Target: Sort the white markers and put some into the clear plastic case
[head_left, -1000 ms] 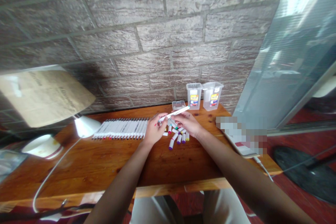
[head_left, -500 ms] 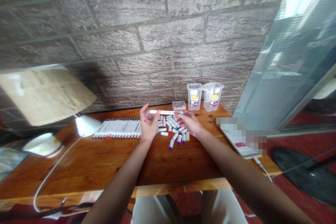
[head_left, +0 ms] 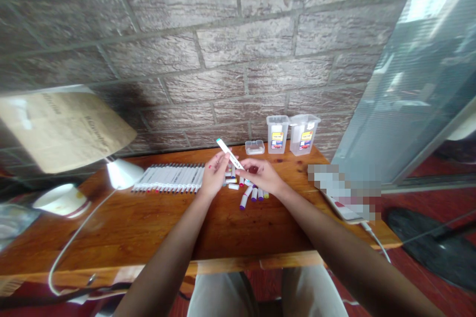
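A white marker (head_left: 228, 152) with a teal tip at its upper end is tilted between my two hands, above the table. My left hand (head_left: 215, 173) pinches its barrel between thumb and fingers. At the lower right end of the marker, my right hand (head_left: 262, 176) has its fingers closed around it; they hide that end. Below the hands lie several loose marker caps (head_left: 244, 197), white with purple, yellow and other coloured ends, partly covered by my fingers. Beside my left hand a row of white markers (head_left: 171, 178) lies side by side.
Two clear plastic containers (head_left: 278, 136) with labels stand by the brick wall, beside a small clear box (head_left: 255, 147). A lamp (head_left: 124, 173) and a paper cup (head_left: 61, 200) are at the left. A partly blurred flat device (head_left: 340, 198) with a cable lies at the right.
The marker was nearly level and now slants, its teal end raised at upper left. My right hand has shifted slightly down and left, covering more of the caps.
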A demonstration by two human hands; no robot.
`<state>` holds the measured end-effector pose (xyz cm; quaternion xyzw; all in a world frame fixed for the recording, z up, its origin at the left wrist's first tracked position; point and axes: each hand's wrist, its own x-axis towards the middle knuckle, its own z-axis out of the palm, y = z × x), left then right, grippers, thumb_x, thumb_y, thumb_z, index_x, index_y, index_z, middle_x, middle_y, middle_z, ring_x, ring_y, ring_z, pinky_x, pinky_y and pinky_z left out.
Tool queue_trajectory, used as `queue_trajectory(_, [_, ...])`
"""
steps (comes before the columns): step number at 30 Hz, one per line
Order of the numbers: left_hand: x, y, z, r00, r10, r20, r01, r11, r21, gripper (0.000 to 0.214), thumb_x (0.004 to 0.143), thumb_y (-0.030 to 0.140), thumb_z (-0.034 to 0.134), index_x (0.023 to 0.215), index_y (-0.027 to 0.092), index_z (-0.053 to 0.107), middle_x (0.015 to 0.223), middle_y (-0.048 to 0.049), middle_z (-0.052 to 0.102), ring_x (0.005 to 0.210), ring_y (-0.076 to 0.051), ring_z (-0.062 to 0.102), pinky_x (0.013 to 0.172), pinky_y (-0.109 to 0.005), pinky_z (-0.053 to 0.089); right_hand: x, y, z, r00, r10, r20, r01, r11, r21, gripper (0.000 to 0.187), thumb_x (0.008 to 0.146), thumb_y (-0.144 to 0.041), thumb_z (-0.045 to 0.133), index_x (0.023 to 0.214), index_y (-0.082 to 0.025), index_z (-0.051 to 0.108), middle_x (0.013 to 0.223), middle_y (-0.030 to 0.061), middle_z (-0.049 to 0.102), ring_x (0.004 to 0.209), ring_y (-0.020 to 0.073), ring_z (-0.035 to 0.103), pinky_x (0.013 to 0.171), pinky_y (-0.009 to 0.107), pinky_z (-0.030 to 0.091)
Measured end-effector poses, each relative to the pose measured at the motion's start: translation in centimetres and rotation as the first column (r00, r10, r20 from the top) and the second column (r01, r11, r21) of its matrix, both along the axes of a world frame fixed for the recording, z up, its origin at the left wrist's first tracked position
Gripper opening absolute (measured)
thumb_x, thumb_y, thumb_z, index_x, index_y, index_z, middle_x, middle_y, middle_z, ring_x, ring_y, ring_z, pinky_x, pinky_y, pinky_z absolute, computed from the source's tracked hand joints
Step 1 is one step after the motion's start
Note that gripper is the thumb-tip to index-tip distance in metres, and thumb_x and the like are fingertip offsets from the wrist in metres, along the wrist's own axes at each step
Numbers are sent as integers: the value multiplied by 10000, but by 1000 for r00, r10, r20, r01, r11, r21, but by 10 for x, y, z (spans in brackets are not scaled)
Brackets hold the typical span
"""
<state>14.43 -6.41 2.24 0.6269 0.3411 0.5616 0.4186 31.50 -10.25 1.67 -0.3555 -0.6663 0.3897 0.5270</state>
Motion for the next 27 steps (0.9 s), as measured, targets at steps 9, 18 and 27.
queue_trajectory(9, [1,-2,-5,996,-84,-1,84,996,-18,530,750,572,788,1095,171,755,994,-92,797,955,-227,749,883,-350,604,-4,1,-4,996,49,-81,-52,998,-28,289,768,-470,792,868,-203,745,864,23,731,754,154,625,722,288,494])
queue_trajectory(18, [1,-3,-5,993,-114,35,116,991,-71,618,695,600,819,1129,166,751,1011,-117,798,938,-246,762,820,-353,628,-6,-2,-3,994,19,-104,-25,998,-63,318,726,-487,821,827,-197,739,793,10,699,614,113,550,552,244,429])
queue_trajectory(27, [0,-2,-6,991,-130,5,130,991,-43,598,740,590,790,1167,173,741,1039,-119,794,930,-242,762,843,-369,630,-6,-1,-3,993,32,-118,-39,998,-56,293,733,-467,818,825,-201,737,793,11,698,626,119,553,565,257,434])
